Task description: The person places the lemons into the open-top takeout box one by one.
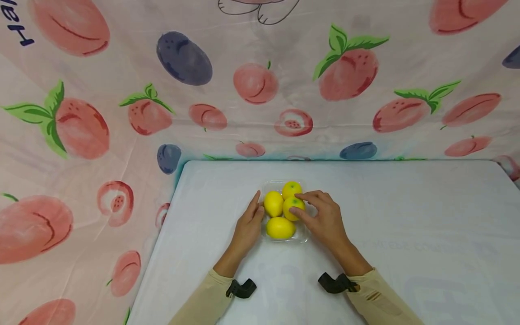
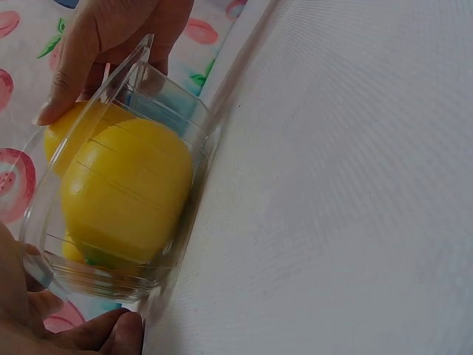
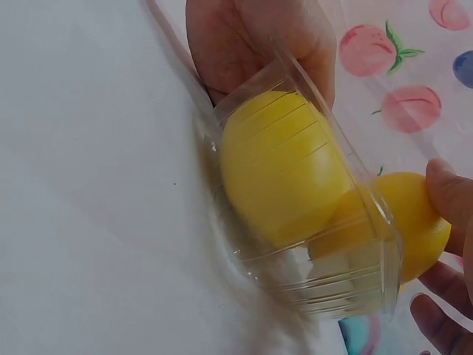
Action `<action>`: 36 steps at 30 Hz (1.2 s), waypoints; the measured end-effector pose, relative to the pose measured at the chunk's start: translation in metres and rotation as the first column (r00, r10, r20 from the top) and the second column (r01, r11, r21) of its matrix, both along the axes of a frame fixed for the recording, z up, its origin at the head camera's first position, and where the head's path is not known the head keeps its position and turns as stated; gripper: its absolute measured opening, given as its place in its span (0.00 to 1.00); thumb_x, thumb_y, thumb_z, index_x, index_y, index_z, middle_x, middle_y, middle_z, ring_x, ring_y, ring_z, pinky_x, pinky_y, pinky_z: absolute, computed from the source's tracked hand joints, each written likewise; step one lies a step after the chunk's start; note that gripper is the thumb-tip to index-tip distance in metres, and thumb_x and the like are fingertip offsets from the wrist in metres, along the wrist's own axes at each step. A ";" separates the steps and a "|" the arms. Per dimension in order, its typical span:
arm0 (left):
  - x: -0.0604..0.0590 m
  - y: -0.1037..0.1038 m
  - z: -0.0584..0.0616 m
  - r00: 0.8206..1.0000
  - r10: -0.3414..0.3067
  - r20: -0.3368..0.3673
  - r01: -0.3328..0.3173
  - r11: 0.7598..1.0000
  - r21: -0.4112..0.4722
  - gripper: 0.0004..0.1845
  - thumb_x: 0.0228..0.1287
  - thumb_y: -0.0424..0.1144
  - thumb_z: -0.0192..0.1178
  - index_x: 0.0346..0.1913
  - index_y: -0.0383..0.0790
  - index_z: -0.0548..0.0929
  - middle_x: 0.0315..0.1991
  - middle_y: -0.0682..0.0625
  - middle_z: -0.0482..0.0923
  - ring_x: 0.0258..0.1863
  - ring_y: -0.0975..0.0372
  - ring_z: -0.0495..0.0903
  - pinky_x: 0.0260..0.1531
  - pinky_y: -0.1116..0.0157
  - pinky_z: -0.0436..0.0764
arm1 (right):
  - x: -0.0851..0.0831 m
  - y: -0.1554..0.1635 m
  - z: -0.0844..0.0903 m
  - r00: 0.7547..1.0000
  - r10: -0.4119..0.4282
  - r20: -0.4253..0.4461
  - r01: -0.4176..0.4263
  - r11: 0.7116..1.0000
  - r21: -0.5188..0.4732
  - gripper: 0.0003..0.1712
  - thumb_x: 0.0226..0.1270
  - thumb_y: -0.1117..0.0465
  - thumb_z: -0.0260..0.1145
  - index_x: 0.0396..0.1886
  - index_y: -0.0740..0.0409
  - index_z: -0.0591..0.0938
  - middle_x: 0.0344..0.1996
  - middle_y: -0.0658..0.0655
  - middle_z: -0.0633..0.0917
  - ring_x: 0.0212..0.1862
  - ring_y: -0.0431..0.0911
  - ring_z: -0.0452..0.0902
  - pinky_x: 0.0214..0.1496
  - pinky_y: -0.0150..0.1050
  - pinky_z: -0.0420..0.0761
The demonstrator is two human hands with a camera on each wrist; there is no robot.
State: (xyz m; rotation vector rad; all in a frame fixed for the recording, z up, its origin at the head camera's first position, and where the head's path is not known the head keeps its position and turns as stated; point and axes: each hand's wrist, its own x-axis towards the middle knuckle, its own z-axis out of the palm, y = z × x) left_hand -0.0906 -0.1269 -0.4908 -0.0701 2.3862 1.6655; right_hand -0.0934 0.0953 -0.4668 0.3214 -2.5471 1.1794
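Observation:
A clear plastic container (image 1: 301,237) holds several yellow lemons, one of them the front lemon (image 1: 280,228). My right hand (image 1: 327,219) pinches a lemon (image 1: 295,204) between thumb and fingertips at the container's right side. That lemon (image 3: 421,222) shows partly above the rim in the right wrist view. At the opposite side, my left hand (image 1: 248,223) holds the container's edge, thumb close to the rim. Beside it lies the left lemon (image 1: 274,204), and the back lemon (image 1: 291,188) sits at the far end, its green tip facing up.
The container stands on a white-covered table (image 1: 406,216). Behind and to the left hangs a fruit-print cloth (image 1: 284,49). Black straps with mounts (image 1: 242,289) are worn on both wrists over beige sleeves.

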 end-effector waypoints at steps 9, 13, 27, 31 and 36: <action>0.001 -0.001 0.000 1.000 -0.005 0.001 0.005 1.000 -0.002 0.29 0.83 0.53 0.43 0.81 0.68 0.54 0.78 0.48 0.64 0.78 0.56 0.61 0.78 0.48 0.59 | 0.002 -0.002 -0.002 1.000 0.008 -0.017 -0.008 1.000 0.028 0.25 0.54 0.52 0.82 0.50 0.57 0.89 0.44 0.56 0.87 0.49 0.51 0.80 0.49 0.50 0.82; 0.002 -0.002 0.000 1.000 -0.009 0.001 0.009 1.000 0.002 0.29 0.83 0.53 0.43 0.81 0.68 0.54 0.78 0.48 0.64 0.78 0.56 0.61 0.78 0.49 0.59 | 0.003 -0.003 -0.003 1.000 0.005 -0.024 -0.004 0.999 0.034 0.25 0.54 0.51 0.82 0.49 0.56 0.89 0.44 0.55 0.88 0.48 0.51 0.80 0.49 0.51 0.80; 0.004 -0.003 0.001 1.000 -0.011 0.006 0.011 1.000 0.000 0.28 0.82 0.54 0.43 0.80 0.70 0.54 0.77 0.48 0.65 0.78 0.56 0.62 0.78 0.48 0.59 | 0.007 -0.006 -0.001 1.000 -0.007 0.000 0.007 0.996 0.088 0.25 0.54 0.48 0.82 0.50 0.55 0.90 0.43 0.55 0.88 0.48 0.52 0.79 0.48 0.53 0.77; 0.005 -0.003 0.001 1.000 -0.013 0.001 0.013 1.000 -0.003 0.28 0.83 0.54 0.43 0.80 0.70 0.54 0.77 0.48 0.66 0.78 0.55 0.62 0.78 0.48 0.59 | 0.008 -0.006 0.000 1.000 -0.006 0.004 0.005 0.996 0.085 0.25 0.55 0.48 0.81 0.50 0.55 0.90 0.43 0.54 0.87 0.48 0.52 0.79 0.48 0.52 0.77; 0.005 -0.003 0.002 1.000 -0.009 0.000 0.009 1.000 -0.006 0.28 0.83 0.53 0.43 0.80 0.70 0.54 0.76 0.49 0.67 0.78 0.55 0.62 0.78 0.47 0.58 | 0.009 -0.007 -0.001 1.000 -0.014 0.018 0.012 0.995 0.100 0.25 0.54 0.48 0.82 0.49 0.55 0.90 0.42 0.55 0.88 0.48 0.52 0.79 0.48 0.53 0.77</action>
